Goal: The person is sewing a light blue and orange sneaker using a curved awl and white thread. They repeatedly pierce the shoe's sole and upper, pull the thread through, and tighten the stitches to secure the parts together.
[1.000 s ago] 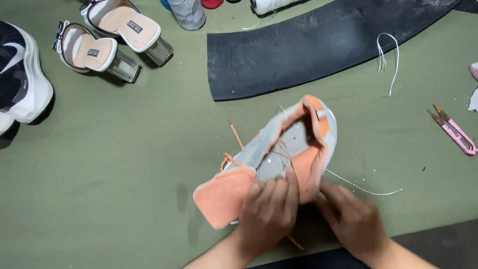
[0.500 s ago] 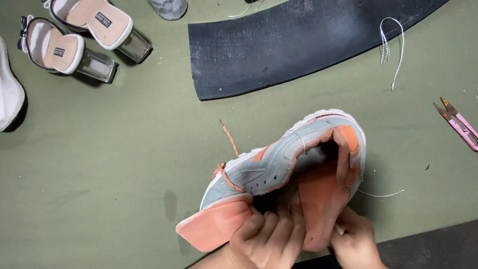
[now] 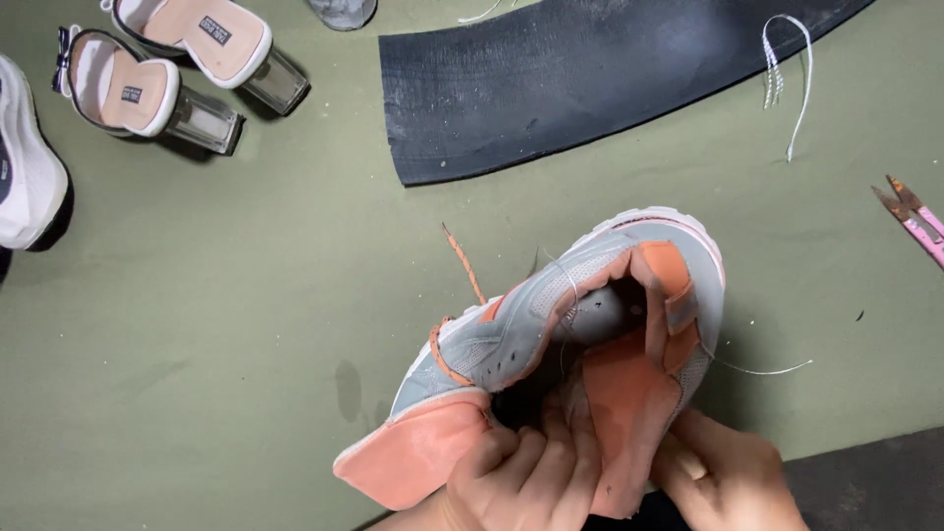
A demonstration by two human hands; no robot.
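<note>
A grey and salmon-orange sneaker point(image 3: 551, 324) lies on its side at the lower middle of the olive-green table, its opening facing me and an orange lace trailing up-left. My left hand point(image 3: 526, 477) grips the sneaker's lower edge by the orange toe panel, fingers curled into the opening. My right hand point(image 3: 723, 477) holds the orange tongue and heel side from below right. A thin white thread runs out from the sneaker toward the right.
A curved black rubber strip point(image 3: 590, 79) lies across the top. Two clear-heeled sandals point(image 3: 157, 79) sit at top left, a white shoe point(image 3: 25, 177) at the left edge. Pink thread snips point(image 3: 914, 216) lie at the right edge, loose white thread point(image 3: 792, 79) at top right.
The sneaker has been turned and shifted right in my hands, so its grey side now faces up. My hands have moved lower in view and the camera has drifted.
</note>
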